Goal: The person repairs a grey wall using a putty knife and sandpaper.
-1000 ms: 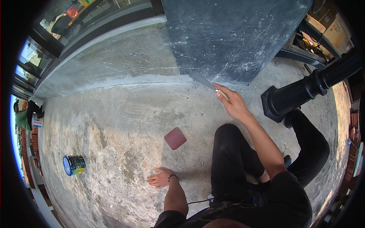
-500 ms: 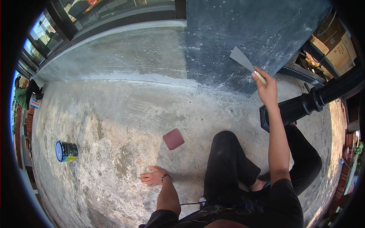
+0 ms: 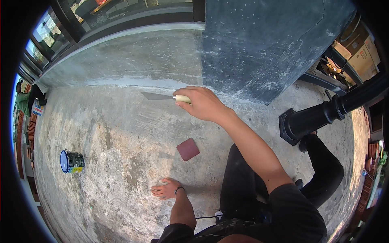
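Observation:
My right hand (image 3: 198,103) grips the pale handle of a putty knife (image 3: 158,96), holding the blade level above the concrete floor (image 3: 113,129), pointed left, near the foot of the low wall (image 3: 121,60). Beside that wall rises a dark blue-grey painted section (image 3: 271,44). Below the knife lies a square maroon sheet (image 3: 188,149). My left hand (image 3: 166,189) rests on the floor with fingers spread, holding nothing, below and left of the sheet.
A paint can (image 3: 72,161) stands at left. A black post (image 3: 314,117) angles in at right beside my bent leg. At top are framed windows (image 3: 131,9); cardboard boxes (image 3: 360,60) sit top right. Another person (image 3: 23,99) is at the far left edge.
My right hand with the putty knife has swung left and down from in front of the dark painted section, turning the blade to point left. My left hand has stayed on the floor.

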Demonstrator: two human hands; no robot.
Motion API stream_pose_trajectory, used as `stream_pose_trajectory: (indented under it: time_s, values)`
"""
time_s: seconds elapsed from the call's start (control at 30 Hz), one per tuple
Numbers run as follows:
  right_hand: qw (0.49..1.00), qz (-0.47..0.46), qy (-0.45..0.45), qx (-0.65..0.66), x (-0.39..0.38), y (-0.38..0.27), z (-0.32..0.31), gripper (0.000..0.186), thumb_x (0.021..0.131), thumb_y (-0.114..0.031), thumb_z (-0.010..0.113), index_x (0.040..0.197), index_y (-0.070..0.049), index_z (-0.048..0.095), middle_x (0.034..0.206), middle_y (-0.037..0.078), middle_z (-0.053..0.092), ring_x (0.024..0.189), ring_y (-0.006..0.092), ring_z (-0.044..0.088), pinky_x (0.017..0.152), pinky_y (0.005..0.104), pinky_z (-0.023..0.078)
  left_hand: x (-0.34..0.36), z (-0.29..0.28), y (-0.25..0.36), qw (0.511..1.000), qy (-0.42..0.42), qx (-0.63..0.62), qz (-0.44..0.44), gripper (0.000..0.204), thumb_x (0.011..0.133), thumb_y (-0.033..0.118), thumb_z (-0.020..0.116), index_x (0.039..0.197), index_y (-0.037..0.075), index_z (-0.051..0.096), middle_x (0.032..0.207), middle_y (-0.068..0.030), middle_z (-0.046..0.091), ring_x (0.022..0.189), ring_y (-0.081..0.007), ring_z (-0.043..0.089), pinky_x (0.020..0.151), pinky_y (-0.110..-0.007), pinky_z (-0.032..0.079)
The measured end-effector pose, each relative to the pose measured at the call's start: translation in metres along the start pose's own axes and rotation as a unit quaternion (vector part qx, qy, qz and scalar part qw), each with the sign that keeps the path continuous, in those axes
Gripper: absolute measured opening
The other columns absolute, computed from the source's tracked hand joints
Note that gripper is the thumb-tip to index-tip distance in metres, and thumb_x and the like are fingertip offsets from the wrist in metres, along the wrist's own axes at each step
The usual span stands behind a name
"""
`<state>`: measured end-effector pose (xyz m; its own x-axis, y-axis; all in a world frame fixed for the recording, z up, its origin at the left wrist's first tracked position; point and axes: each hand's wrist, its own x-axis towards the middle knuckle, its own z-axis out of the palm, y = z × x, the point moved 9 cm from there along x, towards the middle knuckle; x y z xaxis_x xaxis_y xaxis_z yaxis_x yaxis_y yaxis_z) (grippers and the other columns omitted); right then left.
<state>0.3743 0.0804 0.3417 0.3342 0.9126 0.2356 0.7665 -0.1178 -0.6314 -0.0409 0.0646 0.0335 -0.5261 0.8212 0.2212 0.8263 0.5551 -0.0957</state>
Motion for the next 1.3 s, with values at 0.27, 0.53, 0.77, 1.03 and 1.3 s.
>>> stream_pose_trajectory:
  time_s: [0.27,0.53,0.77,1.03,1.3]
  values:
    - [0.927,0.3,0.053,0.218,-0.2,0.2,0.076,0.031,0.095,-0.026,0.07,0.117,-0.005,0.068,0.086,0.005,0.069,0.074,0.0147,0.062,0.067,0.0308,0.048,0.0,-0.014,0.011,1.0,-0.01,-0.012,0.009,0.07,0.097,0.049,0.038,0.153,0.007,0.036,0.158,-0.0127,0.037,0.149,-0.0278,0.03,0.113,-0.053,0.031]
    - [0.727,0.438,0.273,0.454,-0.244,0.256,0.077,0.029,0.096,-0.023,0.07,0.116,-0.003,0.065,0.076,0.001,0.06,0.051,0.0062,0.047,0.046,0.023,0.035,0.002,0.002,0.002,1.0,-0.01,0.001,0.01,0.07,0.099,0.051,0.036,0.155,0.009,0.034,0.16,-0.012,0.034,0.149,-0.0278,0.03,0.114,-0.054,0.03]
    - [0.76,0.433,0.235,0.425,-0.235,0.251,0.08,0.028,0.097,-0.022,0.068,0.116,-0.002,0.064,0.077,0.002,0.061,0.052,0.0074,0.049,0.046,0.0241,0.037,0.002,0.005,0.002,1.0,-0.003,-0.013,0.01,0.069,0.099,0.051,0.035,0.154,0.009,0.035,0.159,-0.0131,0.035,0.148,-0.0297,0.031,0.113,-0.054,0.03]
    - [0.725,0.441,0.27,0.454,-0.242,0.259,0.08,0.03,0.099,-0.02,0.064,0.125,-0.004,0.062,0.077,0.001,0.056,0.054,0.0065,0.048,0.046,0.0243,0.037,0.003,0.01,-0.001,0.999,0.036,-0.031,0.009,0.07,0.096,0.053,0.039,0.151,0.01,0.04,0.156,-0.012,0.04,0.145,-0.0293,0.034,0.112,-0.055,0.029]
    - [0.88,0.375,0.279,-0.078,-0.248,0.237,-0.052,0.03,0.092,-0.024,0.066,0.12,-0.015,0.071,0.109,0.021,0.072,0.095,0.0397,0.07,0.086,0.0453,0.054,0.005,0.01,-0.001,1.0,-0.006,-0.02,0.01,0.071,0.099,0.052,0.035,0.154,0.007,0.034,0.16,-0.0135,0.034,0.148,-0.0303,0.03,0.114,-0.056,0.028]
